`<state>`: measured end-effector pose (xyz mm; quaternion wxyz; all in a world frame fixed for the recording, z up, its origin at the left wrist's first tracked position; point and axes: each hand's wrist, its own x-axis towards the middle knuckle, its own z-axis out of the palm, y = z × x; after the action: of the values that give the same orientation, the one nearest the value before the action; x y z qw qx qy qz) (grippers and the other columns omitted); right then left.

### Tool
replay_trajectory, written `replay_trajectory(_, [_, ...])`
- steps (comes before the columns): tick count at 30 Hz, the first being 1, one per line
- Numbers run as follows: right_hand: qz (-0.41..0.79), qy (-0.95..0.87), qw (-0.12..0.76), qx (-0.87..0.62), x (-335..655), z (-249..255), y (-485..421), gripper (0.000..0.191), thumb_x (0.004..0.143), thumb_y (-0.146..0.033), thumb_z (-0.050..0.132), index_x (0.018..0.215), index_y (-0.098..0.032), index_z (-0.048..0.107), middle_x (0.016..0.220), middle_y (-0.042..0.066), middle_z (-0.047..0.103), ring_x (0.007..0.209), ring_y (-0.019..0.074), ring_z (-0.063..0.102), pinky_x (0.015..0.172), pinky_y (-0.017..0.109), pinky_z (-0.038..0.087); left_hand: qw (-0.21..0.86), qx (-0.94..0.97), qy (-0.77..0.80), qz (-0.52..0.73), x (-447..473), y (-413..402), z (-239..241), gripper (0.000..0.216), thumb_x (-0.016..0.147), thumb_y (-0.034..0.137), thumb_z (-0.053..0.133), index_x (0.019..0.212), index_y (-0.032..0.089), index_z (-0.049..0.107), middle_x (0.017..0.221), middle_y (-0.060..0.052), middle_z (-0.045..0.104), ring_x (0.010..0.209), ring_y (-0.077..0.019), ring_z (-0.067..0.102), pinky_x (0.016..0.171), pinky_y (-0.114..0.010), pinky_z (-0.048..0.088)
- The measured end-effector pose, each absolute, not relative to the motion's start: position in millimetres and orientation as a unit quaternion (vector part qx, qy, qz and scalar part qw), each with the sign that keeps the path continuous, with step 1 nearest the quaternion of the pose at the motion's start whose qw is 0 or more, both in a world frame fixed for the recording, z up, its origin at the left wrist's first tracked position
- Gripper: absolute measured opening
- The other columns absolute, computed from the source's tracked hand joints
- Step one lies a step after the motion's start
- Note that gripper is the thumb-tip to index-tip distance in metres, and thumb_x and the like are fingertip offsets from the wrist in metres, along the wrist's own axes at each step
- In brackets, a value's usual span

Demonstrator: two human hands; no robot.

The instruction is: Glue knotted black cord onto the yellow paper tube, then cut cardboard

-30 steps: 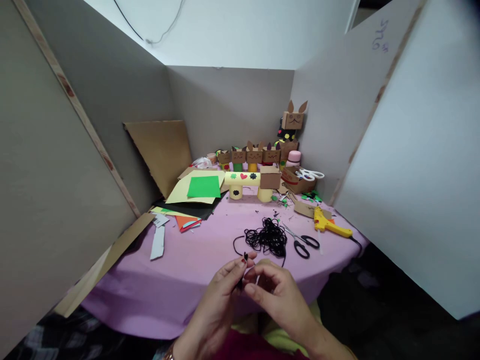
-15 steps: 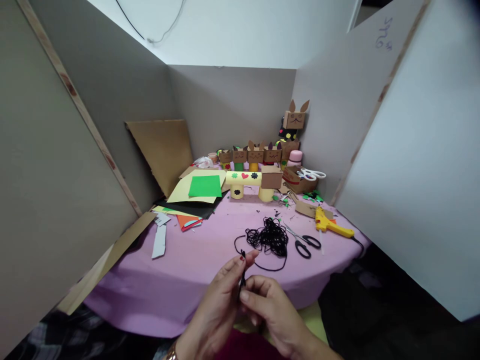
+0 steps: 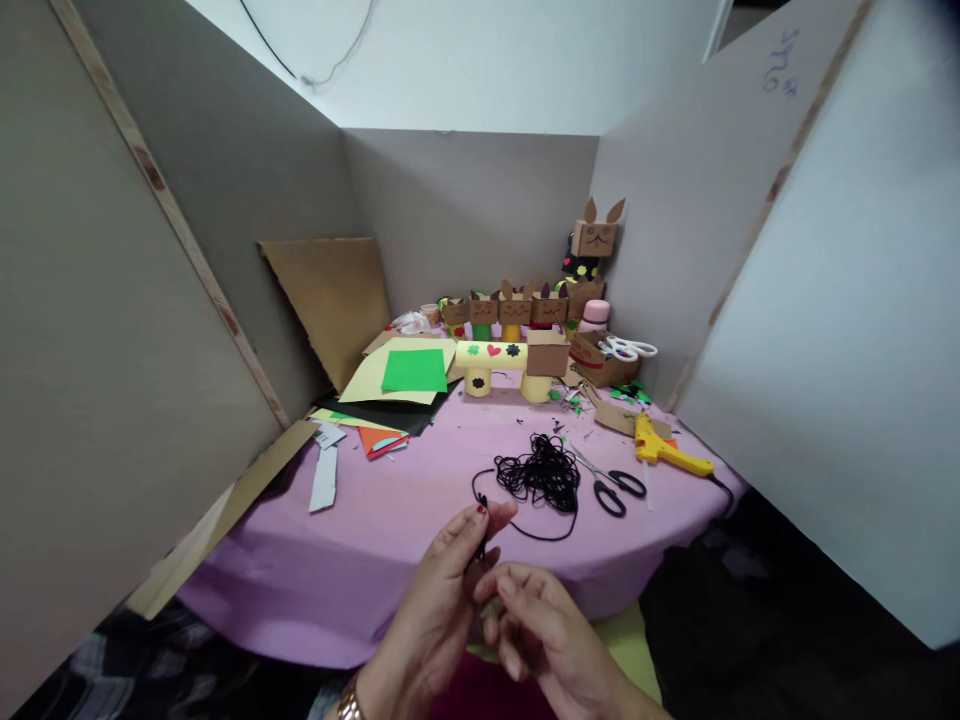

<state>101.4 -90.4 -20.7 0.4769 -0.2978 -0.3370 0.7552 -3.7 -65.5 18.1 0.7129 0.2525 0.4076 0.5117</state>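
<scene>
My left hand (image 3: 439, 585) pinches a knotted length of black cord (image 3: 481, 548) between thumb and fingers. From it, a strand curves over the cloth to a loose tangled pile of black cord (image 3: 541, 474). Just right of the left hand and slightly lower is my right hand (image 3: 551, 625). Its thumb and forefinger are drawn together, while the lower fingers curl loosely; anything in that pinch is too small to make out. Black-handled scissors (image 3: 611, 484) lie partly open beside the cord pile.
Behind the cord stands a yellow paper-tube animal (image 3: 495, 357) with a cardboard box head. Coloured paper sheets (image 3: 414, 371) are stacked at left. A yellow glue gun (image 3: 671, 455) lies at right, before a cardboard box (image 3: 598, 367) holding white scissors (image 3: 630, 348). More box-headed figures (image 3: 515, 308) line the back.
My right hand has come away slightly to the lower right from the cord, its lower fingers loosening. My left hand keeps its pinch. The whole view has shifted a little.
</scene>
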Motion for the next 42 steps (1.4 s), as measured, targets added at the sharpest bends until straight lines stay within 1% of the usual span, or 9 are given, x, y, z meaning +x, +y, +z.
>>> replay_trajectory(8, [0.700,-0.321,0.537,-0.342,88,-29,-88,0.038,0.060,-0.042,0.078,0.075,-0.016,0.056,0.048,-0.010,0.042,0.037,0.0024,0.027,0.037,0.017,0.018,0.716,0.229,0.426,0.503,3,-70,20,0.026,0.063,0.033,0.075,0.082,0.018,0.066,0.098,-0.004,0.070,0.070,-0.0104,0.060,0.058,-0.019,0.045])
replay_trajectory(14, [0.725,-0.288,0.536,-0.322,84,-29,-87,0.035,0.058,-0.039,0.079,0.062,-0.015,0.053,0.043,-0.009,0.043,0.036,0.0020,0.027,0.038,0.018,0.016,0.722,0.275,0.437,0.461,5,-72,16,0.042,0.064,0.042,0.072,0.100,0.020,0.065,0.103,-0.005,0.068,0.042,-0.0056,0.049,0.032,-0.019,0.029])
replay_trajectory(17, [0.734,-0.297,0.514,-0.331,88,-25,-90,0.037,0.058,-0.042,0.078,0.060,-0.015,0.052,0.041,-0.008,0.045,0.034,0.0014,0.026,0.035,0.017,0.013,0.712,0.273,0.442,0.472,2,-69,14,0.037,0.065,0.042,0.071,0.094,0.020,0.067,0.101,-0.004,0.069,0.047,-0.0064,0.052,0.036,-0.019,0.032])
replay_trajectory(21, [0.699,-0.338,0.497,-0.389,101,-20,-94,0.040,0.058,-0.049,0.075,0.061,-0.016,0.053,0.039,-0.008,0.045,0.032,0.0017,0.026,0.034,0.017,0.013,0.664,0.287,0.447,0.525,-2,-66,15,0.022,0.063,0.037,0.074,0.075,0.018,0.069,0.091,-0.004,0.072,0.078,-0.0124,0.061,0.068,-0.021,0.043])
replay_trajectory(24, [0.638,-0.406,0.487,-0.436,113,-17,-95,0.038,0.064,-0.051,0.070,0.062,-0.016,0.054,0.040,-0.008,0.045,0.034,0.0032,0.027,0.035,0.017,0.017,0.650,0.310,0.443,0.534,-3,-65,15,0.020,0.062,0.036,0.074,0.071,0.018,0.070,0.079,-0.004,0.072,0.083,-0.0157,0.061,0.079,-0.026,0.042])
replay_trajectory(30, [0.401,-0.620,0.457,-0.496,127,-7,-96,0.021,0.075,-0.030,0.060,0.060,-0.016,0.060,0.050,-0.002,0.052,0.047,0.0100,0.044,0.046,0.021,0.032,0.661,0.329,0.422,0.526,-5,-61,15,0.017,0.061,0.031,0.075,0.069,0.017,0.069,0.071,-0.001,0.068,0.072,-0.0131,0.060,0.076,-0.025,0.043])
replay_trajectory(33, [0.319,-0.679,0.446,-0.488,127,-5,-97,0.016,0.075,-0.022,0.057,0.061,-0.016,0.062,0.056,0.001,0.059,0.052,0.0129,0.051,0.051,0.023,0.036,0.655,0.354,0.422,0.517,-6,-59,15,0.016,0.064,0.031,0.073,0.067,0.016,0.067,0.062,0.002,0.062,0.062,-0.0096,0.054,0.066,-0.021,0.041])
replay_trajectory(36, [0.341,-0.670,0.440,-0.490,127,-3,-97,0.015,0.076,-0.022,0.057,0.063,-0.016,0.062,0.056,0.000,0.058,0.052,0.0127,0.050,0.050,0.023,0.035,0.626,0.401,0.437,0.507,-8,-58,14,0.016,0.069,0.032,0.069,0.067,0.016,0.066,0.054,0.005,0.054,0.054,-0.0077,0.045,0.056,-0.019,0.035])
replay_trajectory(42, [0.516,-0.559,0.447,-0.471,133,-2,-94,0.023,0.078,-0.034,0.058,0.063,-0.017,0.056,0.048,-0.006,0.044,0.043,0.0072,0.033,0.042,0.020,0.025,0.619,0.436,0.436,0.485,-11,-57,12,0.018,0.072,0.033,0.065,0.073,0.015,0.066,0.048,0.007,0.044,0.047,-0.0073,0.036,0.050,-0.020,0.029])
